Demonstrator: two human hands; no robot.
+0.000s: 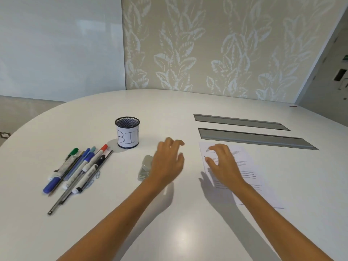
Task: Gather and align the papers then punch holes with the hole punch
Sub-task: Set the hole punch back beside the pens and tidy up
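Printed white papers (pixel 252 178) lie in a loose stack on the white table (pixel 188 232), right of centre. My right hand (pixel 223 164) hovers over or rests on their upper left part, fingers spread and relaxed. A grey hole punch (pixel 145 167) lies left of centre. My left hand (pixel 168 160) is just right of the punch, fingers spread, holding nothing, and it hides the punch's right side.
A black mesh cup (pixel 127 132) labelled "BIN" stands behind the punch. Several pens and markers (pixel 79 170) lie in a bunch at the left, with blue paper clips (pixel 95 178) beside them. Two grey slot covers (pixel 252 138) run across the table behind the papers.
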